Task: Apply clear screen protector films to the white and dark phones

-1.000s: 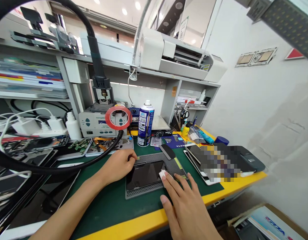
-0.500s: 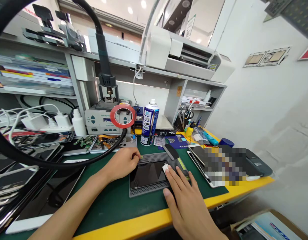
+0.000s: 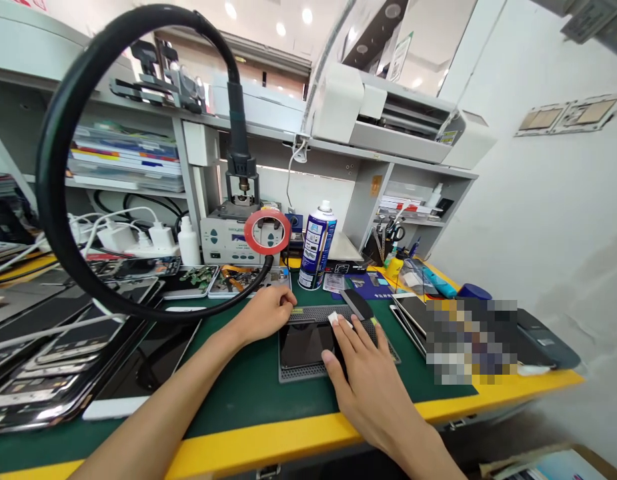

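A black phone (image 3: 305, 345) lies face up on a grey perforated mat (image 3: 303, 376). My right hand (image 3: 365, 370) covers the phone's right part, its fingers stretched forward and pressing a small white wipe (image 3: 333, 318) against the screen near its far edge. At the phone's far left corner, my left hand (image 3: 268, 310) rests with fingers curled in; whatever they pinch, if anything, is hidden. Just beyond the right fingers lies a dark grey flat bar (image 3: 357, 304) on the mat's far right corner.
A blue spray can (image 3: 317, 247) stands behind the mat. A ring-shaped red magnifier (image 3: 267, 232) hangs on a black flexible hose (image 3: 51, 173) arching over the left side. Several phones and a white-edged tablet (image 3: 111, 408) lie left; more devices (image 3: 408, 313) lie right.
The view has turned left, so everything sits further right in it. Across the phone screen, my right hand has slid the wipe slightly left and away. My left hand keeps its place by the phone.
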The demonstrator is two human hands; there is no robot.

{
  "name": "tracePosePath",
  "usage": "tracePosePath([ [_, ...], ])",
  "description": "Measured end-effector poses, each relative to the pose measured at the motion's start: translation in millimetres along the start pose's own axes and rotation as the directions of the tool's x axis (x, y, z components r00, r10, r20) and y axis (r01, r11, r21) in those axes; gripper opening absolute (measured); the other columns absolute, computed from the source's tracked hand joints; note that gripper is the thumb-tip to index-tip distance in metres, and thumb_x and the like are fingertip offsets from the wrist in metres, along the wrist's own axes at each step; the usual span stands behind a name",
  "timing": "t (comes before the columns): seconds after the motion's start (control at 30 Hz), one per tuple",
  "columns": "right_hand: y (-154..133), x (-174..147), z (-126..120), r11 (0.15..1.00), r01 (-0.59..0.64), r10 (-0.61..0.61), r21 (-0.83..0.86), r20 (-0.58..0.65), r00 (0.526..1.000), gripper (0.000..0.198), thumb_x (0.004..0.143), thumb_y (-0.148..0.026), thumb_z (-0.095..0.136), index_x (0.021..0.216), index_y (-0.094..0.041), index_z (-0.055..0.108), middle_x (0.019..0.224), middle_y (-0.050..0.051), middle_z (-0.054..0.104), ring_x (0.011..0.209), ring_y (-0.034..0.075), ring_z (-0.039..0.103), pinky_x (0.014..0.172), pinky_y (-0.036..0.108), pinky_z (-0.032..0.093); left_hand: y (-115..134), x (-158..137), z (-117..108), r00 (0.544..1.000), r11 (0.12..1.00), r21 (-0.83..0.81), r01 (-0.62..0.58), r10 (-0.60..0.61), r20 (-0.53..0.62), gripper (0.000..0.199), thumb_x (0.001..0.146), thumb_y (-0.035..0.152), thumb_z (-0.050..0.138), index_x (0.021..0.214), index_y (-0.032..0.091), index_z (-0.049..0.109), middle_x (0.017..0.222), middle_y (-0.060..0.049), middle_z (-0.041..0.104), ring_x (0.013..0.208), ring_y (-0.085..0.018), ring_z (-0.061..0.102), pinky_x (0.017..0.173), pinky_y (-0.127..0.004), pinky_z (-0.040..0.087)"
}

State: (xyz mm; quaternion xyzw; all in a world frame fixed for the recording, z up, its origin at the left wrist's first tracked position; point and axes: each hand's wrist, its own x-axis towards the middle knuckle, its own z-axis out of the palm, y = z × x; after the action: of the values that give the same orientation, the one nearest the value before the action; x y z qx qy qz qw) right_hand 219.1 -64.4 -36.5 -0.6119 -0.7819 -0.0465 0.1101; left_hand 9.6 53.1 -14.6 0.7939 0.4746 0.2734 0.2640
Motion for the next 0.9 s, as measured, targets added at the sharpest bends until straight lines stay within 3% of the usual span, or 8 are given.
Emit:
tracePosePath([
  [0.23, -30, 9, -5, 0.997, 0.011, -0.017, 0.073, 0.07, 0.997, 0.068, 0.099, -0.057, 0.014, 0.153, -0.017, 0.029, 0.158, 0.002, 0.024, 0.148, 0.032, 0.014, 0.118, 0.062, 0.006, 6, -3, -4, 1.0, 0.999, -0.024, 0.027, -0.027, -0.01, 0.023, 0.078, 0.017, 0.043, 0.088, 0.017, 0.064, 0.062, 0.0, 0.065, 0.047, -0.013, 0.056, 0.051, -0.024, 0.041],
  [0.5, -65, 19, -8, 0.966, 0.125, -0.145, 0.225, 0.078, 0.986, 0.068, 0.1, -0.057, 0.015, 0.153, -0.017, 0.029, 0.157, 0.004, 0.027, 0.148, 0.031, 0.011, 0.118, 0.062, 0.001, 0, -1, -2, 0.999, 0.999, -0.039, 0.028, -0.03, -0.039, 0.023, 0.077, 0.017, 0.045, 0.088, 0.017, 0.065, 0.068, 0.0, 0.068, 0.05, -0.013, 0.059, 0.052, -0.024, 0.044],
  [0.73, -73, 14, -16, 0.944, 0.176, -0.2, 0.279, 0.062, 0.978, 0.06, 0.101, -0.053, 0.017, 0.149, -0.023, 0.039, 0.155, 0.0, 0.035, 0.147, 0.03, 0.017, 0.118, 0.063, 0.0, -5, 2, -2, 0.998, 0.999, -0.051, 0.019, -0.022, -0.054, 0.021, 0.073, 0.015, 0.048, 0.085, 0.017, 0.066, 0.075, -0.002, 0.07, 0.068, -0.017, 0.065, 0.06, -0.024, 0.047],
  [0.9, -73, 0, -15, 0.935, 0.165, -0.209, 0.313, 0.11, 0.972, 0.059, 0.102, -0.052, 0.017, 0.151, -0.026, 0.034, 0.158, -0.004, 0.025, 0.147, 0.031, 0.016, 0.117, 0.064, 0.001, -5, 1, -1, 0.998, 0.996, -0.079, 0.05, -0.052, -0.024, 0.021, 0.076, 0.017, 0.045, 0.087, 0.018, 0.063, 0.072, -0.001, 0.067, 0.051, -0.013, 0.059, 0.047, -0.021, 0.043],
])
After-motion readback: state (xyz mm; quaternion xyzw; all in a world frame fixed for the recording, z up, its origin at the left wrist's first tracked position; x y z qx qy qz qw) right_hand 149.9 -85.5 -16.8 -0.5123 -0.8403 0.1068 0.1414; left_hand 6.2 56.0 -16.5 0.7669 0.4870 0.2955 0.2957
